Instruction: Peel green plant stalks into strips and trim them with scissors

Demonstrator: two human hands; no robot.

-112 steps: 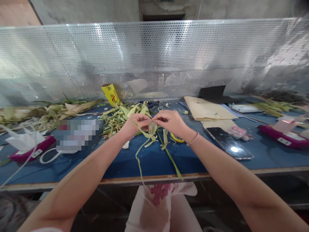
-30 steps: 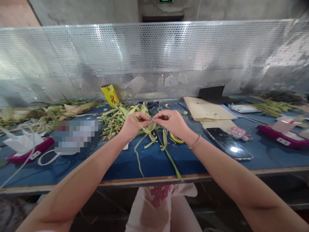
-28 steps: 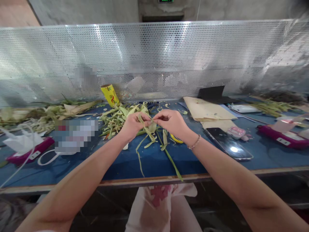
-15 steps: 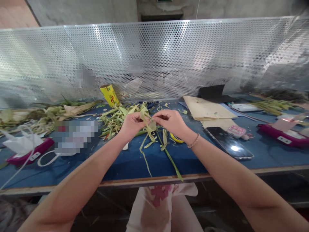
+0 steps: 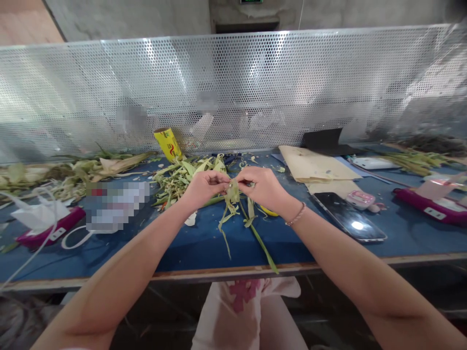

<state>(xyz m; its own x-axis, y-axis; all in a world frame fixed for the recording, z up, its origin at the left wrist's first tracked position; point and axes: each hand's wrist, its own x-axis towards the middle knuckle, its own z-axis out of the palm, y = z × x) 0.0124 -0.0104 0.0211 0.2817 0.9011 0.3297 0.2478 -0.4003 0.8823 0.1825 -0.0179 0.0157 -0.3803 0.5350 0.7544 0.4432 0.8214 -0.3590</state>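
My left hand (image 5: 206, 188) and my right hand (image 5: 260, 186) meet over the middle of the blue table (image 5: 182, 253), fingertips pinched on a pale green leaf piece (image 5: 232, 193). Thin strips dangle from it toward the table. A bracelet circles my right wrist. Beside and below my right hand lie a long green stalk (image 5: 260, 243) and a yellow ring (image 5: 269, 211), partly covered by the hand. Behind my left hand is a heap of green leaf strips (image 5: 175, 180). The exact grip of the fingertips is too small to make out.
A yellow box (image 5: 168, 145) leans near the perforated metal screen (image 5: 248, 87). To the right are brown paper (image 5: 314, 165), a phone (image 5: 346, 216) and a magenta power strip (image 5: 430, 206). More leaves (image 5: 91, 170) and a second power strip (image 5: 54, 228) lie left.
The leaf piece between my fingers has turned and bunched downward, and its hanging strips have shifted. My fingertips are closer together. The whole view has moved slightly.
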